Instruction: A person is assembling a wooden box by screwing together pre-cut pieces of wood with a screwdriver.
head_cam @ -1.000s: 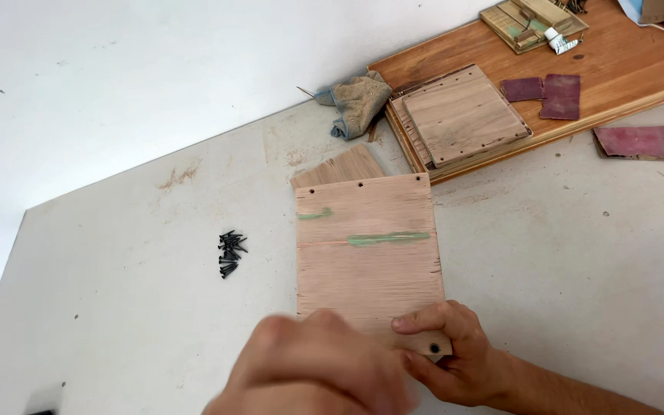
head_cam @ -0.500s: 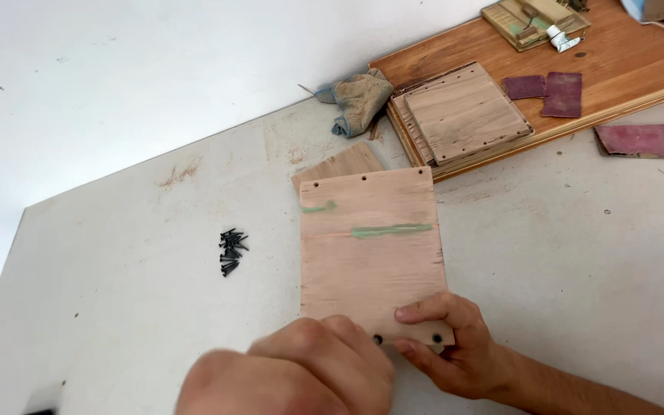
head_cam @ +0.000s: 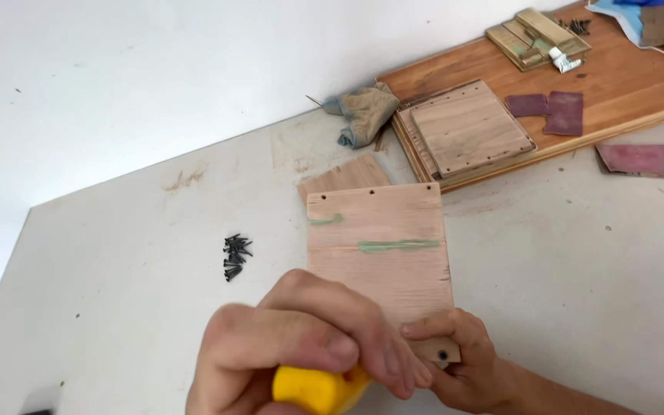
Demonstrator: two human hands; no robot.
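Left hand (head_cam: 309, 346) wraps tight round a yellow tool handle (head_cam: 317, 388), knuckles over the plywood panel (head_cam: 378, 246); right hand (head_cam: 463, 361) pinches that panel's near corner. Panel lies flat on the bench (head_cam: 117, 307), black screws (head_cam: 234, 256) just left.

We see no label, sign or screen anywhere on the table. The nearest thing to a package is a light blue wrapper or bag (head_cam: 616, 15) at the far right corner, lying on the brown board (head_cam: 624, 77) and cut off by the frame; we cannot tell what it is.
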